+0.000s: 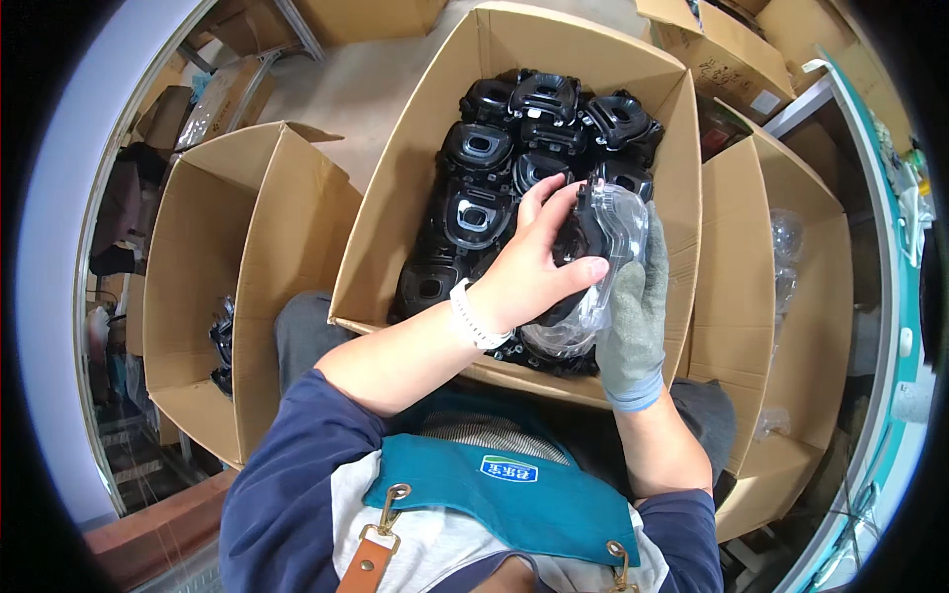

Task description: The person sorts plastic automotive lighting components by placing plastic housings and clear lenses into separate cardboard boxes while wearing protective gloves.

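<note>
Head view, from above: nearest you is your teal apron (435,484). Beyond it, your bare left hand (534,262) pinches a black part (587,219) and the clear cover (629,222) beside it, thumb toward you, fingers across the far end. Your gloved right hand (633,316) cups the cover's right side, fingertips partly hidden. Both pieces sit above a large open carton (400,178) filled with black housings (474,217). The step appears to be handling the two together; the next move seems to call for a steady two-handed grip. Smaller cartons stand either side.
</note>
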Motion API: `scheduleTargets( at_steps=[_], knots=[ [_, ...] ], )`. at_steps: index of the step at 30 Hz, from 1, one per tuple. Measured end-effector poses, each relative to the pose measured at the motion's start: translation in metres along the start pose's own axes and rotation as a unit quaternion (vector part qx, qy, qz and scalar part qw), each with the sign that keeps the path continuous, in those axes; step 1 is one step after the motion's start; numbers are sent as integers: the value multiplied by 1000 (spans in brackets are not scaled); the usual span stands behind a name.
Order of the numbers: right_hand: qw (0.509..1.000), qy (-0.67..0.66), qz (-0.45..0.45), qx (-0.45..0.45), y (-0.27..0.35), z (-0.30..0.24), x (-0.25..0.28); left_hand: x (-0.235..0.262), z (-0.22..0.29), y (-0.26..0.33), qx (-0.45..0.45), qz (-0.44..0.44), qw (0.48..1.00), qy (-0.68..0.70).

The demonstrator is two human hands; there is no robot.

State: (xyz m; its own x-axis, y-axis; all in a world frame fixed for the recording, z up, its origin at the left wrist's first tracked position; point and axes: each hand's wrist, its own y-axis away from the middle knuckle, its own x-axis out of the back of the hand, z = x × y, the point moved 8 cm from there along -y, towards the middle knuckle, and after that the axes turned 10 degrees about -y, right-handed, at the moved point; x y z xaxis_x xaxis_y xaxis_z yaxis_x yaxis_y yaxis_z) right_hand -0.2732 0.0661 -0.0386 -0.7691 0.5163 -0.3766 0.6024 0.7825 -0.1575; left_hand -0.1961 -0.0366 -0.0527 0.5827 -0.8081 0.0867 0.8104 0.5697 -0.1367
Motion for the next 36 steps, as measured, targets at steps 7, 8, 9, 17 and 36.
scheduleTargets(
  at_steps=[7,8,9,17,36],
  knots=[
    [998,50,-14,-31,0,15,-9,-12,-8,5,13,10,1000,12],
    [997,76,-11,-17,1,13,-9,-13,-11,7,20,17,999,20],
    [994,102,-26,-13,1,11,-12,-14,-6,10,16,27,996,80],
    [999,37,-21,-21,0,-4,-10,-13,18,12,-56,9,976,211],
    [920,237,84,301,17,-78,-6,-35,18,-38,141,138,868,456]
  ],
)
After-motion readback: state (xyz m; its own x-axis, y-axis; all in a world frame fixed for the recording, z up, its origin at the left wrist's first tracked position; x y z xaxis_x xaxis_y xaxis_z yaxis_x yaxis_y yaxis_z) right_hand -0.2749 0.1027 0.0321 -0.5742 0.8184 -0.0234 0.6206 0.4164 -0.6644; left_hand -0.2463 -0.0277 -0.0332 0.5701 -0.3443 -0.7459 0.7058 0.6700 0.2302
